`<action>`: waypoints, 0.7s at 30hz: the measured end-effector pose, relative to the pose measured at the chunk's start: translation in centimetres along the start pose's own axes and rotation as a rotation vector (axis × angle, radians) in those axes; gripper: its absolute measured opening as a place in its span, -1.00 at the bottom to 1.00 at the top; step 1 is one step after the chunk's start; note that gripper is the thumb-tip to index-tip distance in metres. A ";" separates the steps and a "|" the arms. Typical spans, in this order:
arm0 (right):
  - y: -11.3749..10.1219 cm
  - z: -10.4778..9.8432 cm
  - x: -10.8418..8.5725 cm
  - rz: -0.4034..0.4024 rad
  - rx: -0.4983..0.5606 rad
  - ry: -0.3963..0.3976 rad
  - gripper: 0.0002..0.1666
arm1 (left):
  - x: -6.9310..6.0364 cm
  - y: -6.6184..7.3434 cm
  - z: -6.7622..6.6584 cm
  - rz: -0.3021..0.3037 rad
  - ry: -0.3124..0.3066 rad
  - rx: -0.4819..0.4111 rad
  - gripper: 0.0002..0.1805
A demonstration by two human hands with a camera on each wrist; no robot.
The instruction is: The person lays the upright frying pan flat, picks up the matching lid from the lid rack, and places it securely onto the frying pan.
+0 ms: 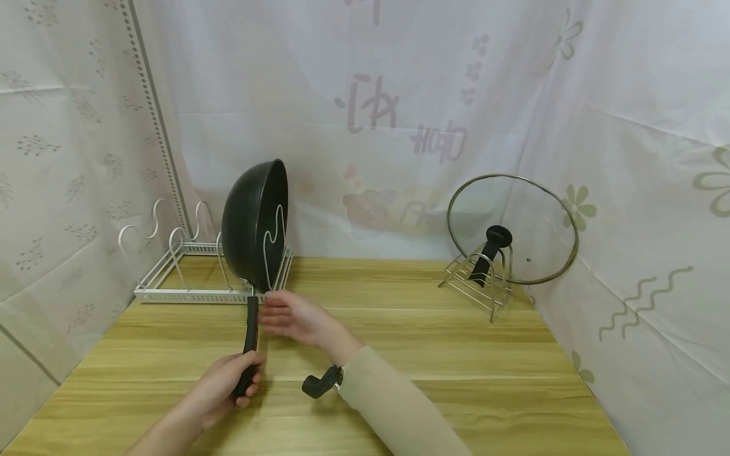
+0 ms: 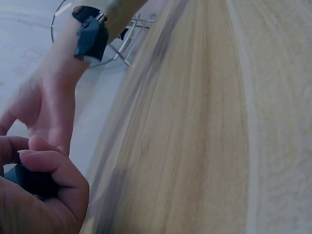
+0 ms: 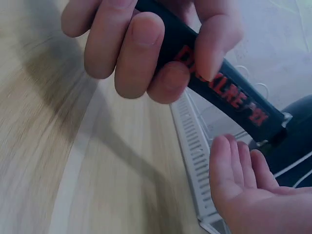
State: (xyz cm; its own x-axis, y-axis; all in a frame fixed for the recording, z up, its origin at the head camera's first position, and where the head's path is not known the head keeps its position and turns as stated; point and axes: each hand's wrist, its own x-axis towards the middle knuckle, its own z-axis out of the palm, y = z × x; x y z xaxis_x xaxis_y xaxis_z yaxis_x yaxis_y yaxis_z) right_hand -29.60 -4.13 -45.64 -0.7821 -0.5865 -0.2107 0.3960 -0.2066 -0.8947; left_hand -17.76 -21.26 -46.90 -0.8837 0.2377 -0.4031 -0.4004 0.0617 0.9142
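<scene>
A black wok stands on its edge in the right part of a white wire rack, its hollow side facing right. Its black handle points toward me, and red lettering shows on the handle in the right wrist view. My left hand grips the handle near its end, fingers curled round it. Just right of the handle's upper part is my right hand, its fingers fairly straight and holding nothing. In the right wrist view, the right hand appears apart from the handle.
A glass lid with a metal rim and black knob leans in a small wire stand at the back right. Empty loops of the rack rise left of the wok. Printed white curtains surround the wooden table.
</scene>
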 end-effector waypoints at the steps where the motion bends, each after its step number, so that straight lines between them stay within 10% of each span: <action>1: 0.1 0.2 0.3 0.011 0.011 -0.008 -0.41 | 0.0 0.0 0.0 0.001 0.001 0.001 -0.79; 7: 0.3 1.5 1.3 0.064 0.062 -0.069 -0.77 | -0.1 -0.1 0.0 -0.008 -0.008 -0.009 -0.80; 21: 0.2 3.7 3.1 0.110 0.239 -0.064 -0.84 | 0.2 0.1 -0.3 -0.007 -0.097 -0.040 -0.74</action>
State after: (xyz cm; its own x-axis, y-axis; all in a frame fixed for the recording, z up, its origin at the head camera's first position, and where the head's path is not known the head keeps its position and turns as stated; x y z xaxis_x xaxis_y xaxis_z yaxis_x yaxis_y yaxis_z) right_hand -30.16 -8.88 -44.97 -0.6990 -0.6625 -0.2693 0.5850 -0.3132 -0.7481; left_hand -18.05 -21.50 -46.94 -0.8542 0.3302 -0.4016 -0.4173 0.0252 0.9084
